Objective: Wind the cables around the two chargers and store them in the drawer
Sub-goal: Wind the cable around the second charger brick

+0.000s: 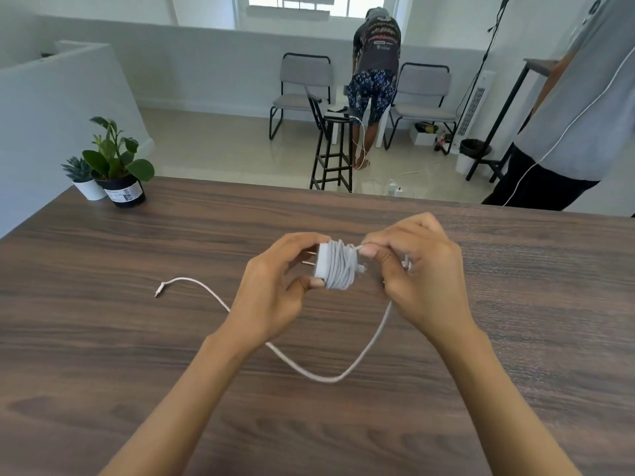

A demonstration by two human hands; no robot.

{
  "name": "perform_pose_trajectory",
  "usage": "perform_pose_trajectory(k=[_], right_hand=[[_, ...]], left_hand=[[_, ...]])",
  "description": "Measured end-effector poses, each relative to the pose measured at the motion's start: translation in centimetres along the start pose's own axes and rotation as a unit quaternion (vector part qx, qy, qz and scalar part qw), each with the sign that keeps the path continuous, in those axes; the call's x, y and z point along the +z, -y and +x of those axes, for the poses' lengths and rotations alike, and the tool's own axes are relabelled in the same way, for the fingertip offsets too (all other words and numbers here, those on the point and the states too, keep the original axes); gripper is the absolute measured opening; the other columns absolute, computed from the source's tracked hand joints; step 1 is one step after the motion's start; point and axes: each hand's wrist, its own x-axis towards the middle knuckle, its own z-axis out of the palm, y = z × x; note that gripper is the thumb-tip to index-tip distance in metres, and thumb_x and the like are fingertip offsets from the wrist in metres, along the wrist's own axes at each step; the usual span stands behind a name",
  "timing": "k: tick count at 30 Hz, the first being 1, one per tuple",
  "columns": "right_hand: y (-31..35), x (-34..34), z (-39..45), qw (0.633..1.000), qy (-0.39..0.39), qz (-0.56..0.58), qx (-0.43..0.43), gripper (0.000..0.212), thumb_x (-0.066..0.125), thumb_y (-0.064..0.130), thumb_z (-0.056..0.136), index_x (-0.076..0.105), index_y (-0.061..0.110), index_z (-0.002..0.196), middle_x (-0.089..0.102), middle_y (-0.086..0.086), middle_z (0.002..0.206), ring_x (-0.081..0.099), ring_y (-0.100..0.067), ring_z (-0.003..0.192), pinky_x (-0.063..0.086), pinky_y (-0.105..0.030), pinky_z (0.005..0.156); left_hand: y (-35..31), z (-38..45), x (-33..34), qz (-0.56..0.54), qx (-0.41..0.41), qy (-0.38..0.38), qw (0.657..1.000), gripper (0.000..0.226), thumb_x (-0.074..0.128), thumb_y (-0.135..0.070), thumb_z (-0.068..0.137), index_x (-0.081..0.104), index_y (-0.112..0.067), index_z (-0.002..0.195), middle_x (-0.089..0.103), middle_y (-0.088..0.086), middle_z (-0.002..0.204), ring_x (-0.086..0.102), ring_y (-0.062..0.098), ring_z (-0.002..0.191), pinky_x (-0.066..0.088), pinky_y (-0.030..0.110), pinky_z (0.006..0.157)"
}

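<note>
While the loose end of the cable (192,283) trails left across the table (515,338), the left hand (271,290) grips the charger (324,266) above mid-table and the right hand (419,276) pinches the cable beside the coils. Winding looks mostly done; next, wrap the remaining slack.
</note>
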Motion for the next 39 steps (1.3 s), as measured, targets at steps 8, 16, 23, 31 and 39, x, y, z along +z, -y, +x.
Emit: perform_pose_trajectory(k=[8,16,23,31,39], right_hand=[[-0.8,1.0,1.6,0.951,0.085,0.264,0.139,0.021,0.067,0.012,0.084,0.072,0.028,0.073,0.069,0.014,0.064,0.063,-0.004,0.064,0.051,-0.020,0.059],[-2.3,3.0,0.2,0.905,0.103,0.354,0.213,0.025,0.055,0.011,0.093,0.071,0.016,0.075,0.062,-0.011,0.058,0.049,0.000,0.047,0.039,-0.012,0.050],[-2.3,5.9,-2.8,0.876,0.108,0.350,0.314,0.024,0.057,0.014,0.093,0.073,0.011,0.076,0.054,0.000,0.053,0.045,0.003,0.041,0.034,-0.006,0.047],[0.0,7.2,-6.5,0.896,0.185,0.270,0.300,0.019,0.064,0.020,0.088,0.075,0.018,0.072,0.053,0.013,0.049,0.041,-0.002,0.050,0.034,-0.019,0.053],[1.1,4.0,-5.3,0.977,0.187,0.085,0.051,0.023,0.061,0.025,0.088,0.068,0.013,0.070,0.045,0.002,0.053,0.044,-0.014,0.053,0.039,-0.027,0.051]], left_hand=[[-1.3,-1.0,-1.3,-0.221,-0.064,0.066,0.971,0.047,0.064,0.012,0.076,0.059,-0.016,0.114,0.063,0.006,0.116,0.063,0.015,0.105,0.049,0.024,0.091],[-1.4,-1.7,-2.3,-0.324,-0.075,0.060,0.941,0.065,0.075,-0.040,0.072,0.055,-0.001,0.120,0.067,0.002,0.116,0.061,0.017,0.112,0.050,0.025,0.089],[-0.1,0.2,-3.8,-0.422,-0.101,-0.067,0.899,0.041,0.054,0.000,0.082,0.057,-0.009,0.121,0.065,0.001,0.122,0.056,0.013,0.120,0.046,0.016,0.092],[2.3,2.4,-2.5,-0.246,-0.160,-0.262,0.920,0.032,0.067,-0.003,0.083,0.062,-0.018,0.110,0.068,-0.008,0.105,0.063,0.000,0.102,0.049,0.015,0.085],[5.9,1.0,0.6,0.023,-0.126,-0.218,0.967,0.046,0.069,0.003,0.079,0.058,-0.015,0.120,0.064,-0.003,0.114,0.062,0.000,0.100,0.049,0.019,0.092]])
